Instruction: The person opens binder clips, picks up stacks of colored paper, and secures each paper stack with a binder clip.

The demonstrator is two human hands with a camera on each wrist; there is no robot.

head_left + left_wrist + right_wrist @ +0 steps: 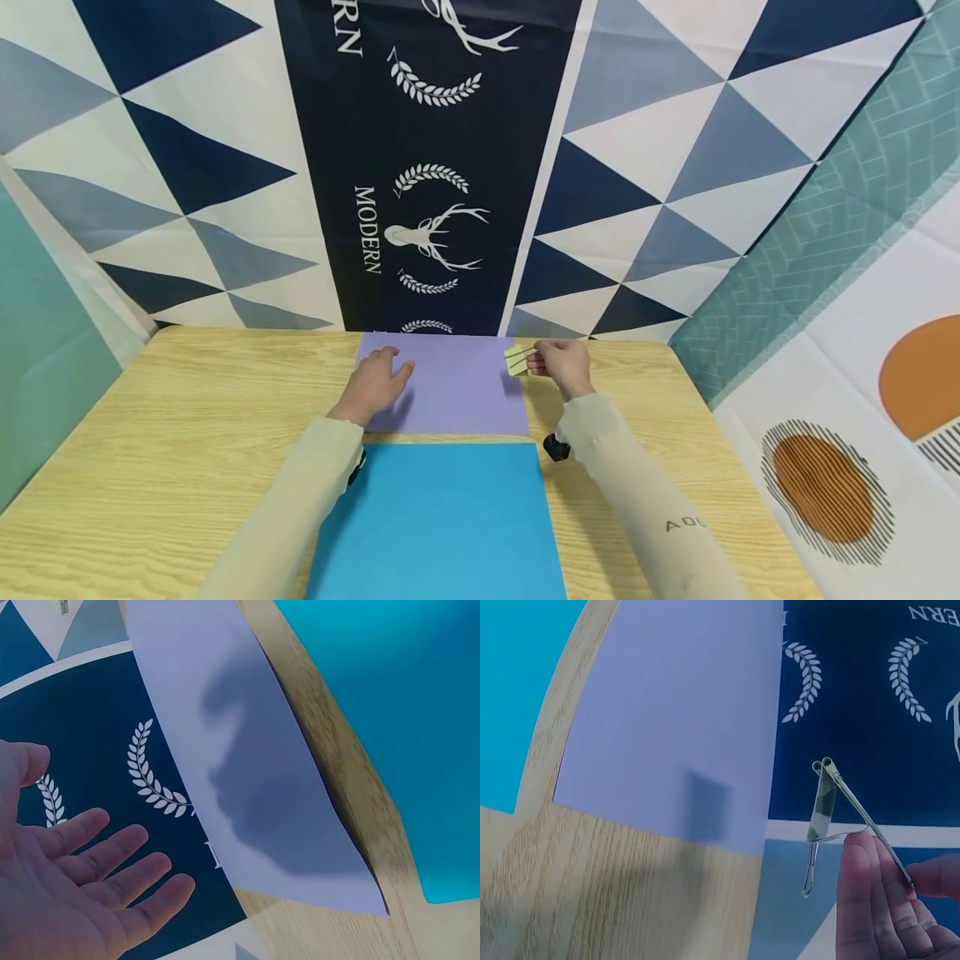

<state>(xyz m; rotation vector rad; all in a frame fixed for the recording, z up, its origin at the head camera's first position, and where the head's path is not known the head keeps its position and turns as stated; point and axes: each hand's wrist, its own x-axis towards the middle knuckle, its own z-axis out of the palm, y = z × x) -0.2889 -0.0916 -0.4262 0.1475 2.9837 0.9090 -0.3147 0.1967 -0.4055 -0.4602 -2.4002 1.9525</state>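
My right hand [564, 365] pinches a gold binder clip [516, 361] between thumb and fingers, over the right edge of a purple sheet [457, 392]. In the right wrist view, the thumb and fingers of that hand [889, 900] hold one side of the clip [823, 806], and a wire handle hangs at its other side. Above the left part of the same sheet, my left hand [375, 385] holds nothing. The left wrist view shows the fingers of this hand [82, 877] spread and loosely bent, with its shadow on the purple sheet [172, 697].
A blue sheet [442, 517] lies nearer to me on the wooden table [187, 442], just in front of the purple one. Patterned cloth [427, 167] hangs right behind the table's far edge. More cloth [840, 400] stands along the right side.
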